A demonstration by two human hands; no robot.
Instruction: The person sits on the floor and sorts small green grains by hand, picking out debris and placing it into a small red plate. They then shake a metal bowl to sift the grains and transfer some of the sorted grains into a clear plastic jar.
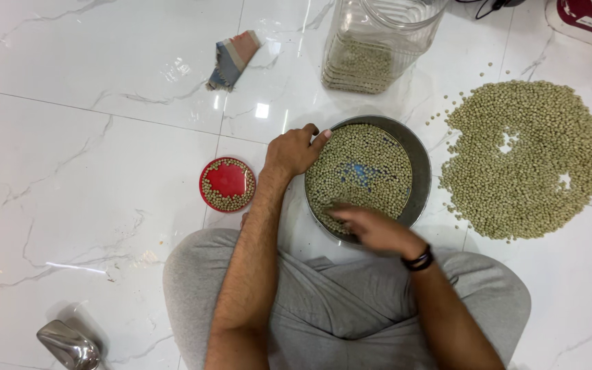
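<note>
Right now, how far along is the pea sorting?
Done: a large spread of peas lies on the floor right of the sieve, and a few sit in the red lid. In hand: the left hand grips the round metal sieve by its rim, and the right hand, blurred, is in its peas. Left: the sieve's layer and the peas in the clear jar.

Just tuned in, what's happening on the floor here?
A person sits on the white marble floor sorting small greenish peas. The left hand grips the rim of a round metal pan full of peas, while the right hand, blurred, reaches into them. A large heap of peas lies right, a red lid with some peas left.
</note>
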